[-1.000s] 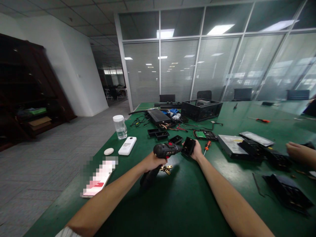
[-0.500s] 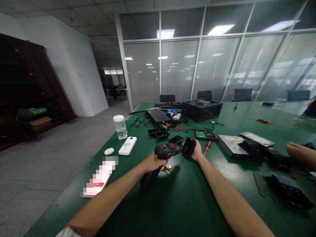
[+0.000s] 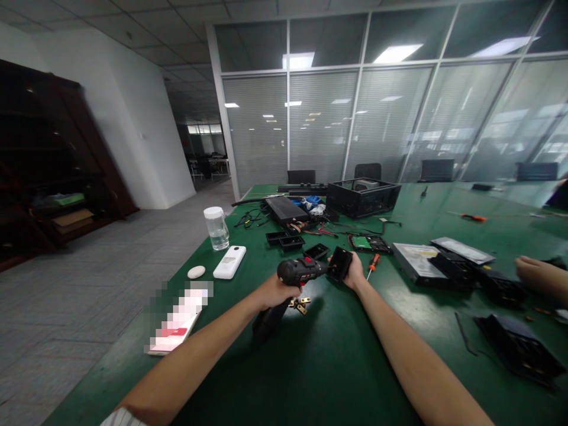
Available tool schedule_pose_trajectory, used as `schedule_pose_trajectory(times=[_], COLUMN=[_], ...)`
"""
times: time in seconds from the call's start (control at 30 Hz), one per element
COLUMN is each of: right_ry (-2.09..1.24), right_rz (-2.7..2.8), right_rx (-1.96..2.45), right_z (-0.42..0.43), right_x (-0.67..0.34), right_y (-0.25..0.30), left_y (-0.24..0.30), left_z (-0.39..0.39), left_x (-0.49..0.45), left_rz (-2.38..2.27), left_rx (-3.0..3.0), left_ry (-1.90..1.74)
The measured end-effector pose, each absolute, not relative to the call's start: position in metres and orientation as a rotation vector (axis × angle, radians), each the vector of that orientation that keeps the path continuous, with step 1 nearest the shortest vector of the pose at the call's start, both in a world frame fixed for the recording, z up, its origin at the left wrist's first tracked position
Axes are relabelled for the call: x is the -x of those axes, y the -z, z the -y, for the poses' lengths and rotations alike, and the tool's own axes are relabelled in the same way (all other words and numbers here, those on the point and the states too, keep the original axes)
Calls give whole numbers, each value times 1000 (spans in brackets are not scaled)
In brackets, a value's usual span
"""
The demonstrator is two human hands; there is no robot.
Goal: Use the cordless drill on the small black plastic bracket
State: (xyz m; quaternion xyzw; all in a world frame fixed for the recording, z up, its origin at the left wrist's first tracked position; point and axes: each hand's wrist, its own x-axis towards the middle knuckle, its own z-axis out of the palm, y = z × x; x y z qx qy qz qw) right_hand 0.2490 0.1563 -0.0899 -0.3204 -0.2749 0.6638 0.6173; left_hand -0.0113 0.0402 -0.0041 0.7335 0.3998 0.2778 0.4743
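My left hand [image 3: 277, 291] is wrapped round the grip of a black cordless drill [image 3: 298, 272] with red accents. The drill's nose points right, into the open side of a small black box-shaped part [image 3: 340, 264]. That part is tilted up off the table in my right hand [image 3: 354, 271], whose fingers hold it from behind and the right side. Whether the bit touches the part I cannot tell. Beneath the drill lie several small brass-coloured metal pieces [image 3: 302, 306]. Just beyond sits another black open box part [image 3: 316, 251], with two more black trays [image 3: 290, 243] to its left.
An orange-handled screwdriver [image 3: 374, 263] lies right of my right hand. A bottle [image 3: 216, 228], a white device [image 3: 229, 262] and a blurred-out phone-like object stand left. Cables, a black case [image 3: 364, 197] and a silver drive [image 3: 417, 263] spread beyond. Another person's hand [image 3: 539, 275] is at right.
Both hands, the drill and the black part stay almost in place; the part has shifted or turned very slightly. Nothing has been let go.
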Motion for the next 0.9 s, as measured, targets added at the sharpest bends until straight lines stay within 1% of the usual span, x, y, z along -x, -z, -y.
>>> schedule_pose_trajectory(times=[0.9], right_ry=[-1519], right_rz=[655], right_rx=[758], right_z=[-154], right_x=[-249], right_y=[88], left_y=[0], left_z=[-38], left_x=[10], left_rz=[-949], left_rx=[-1725], left_ry=[-684])
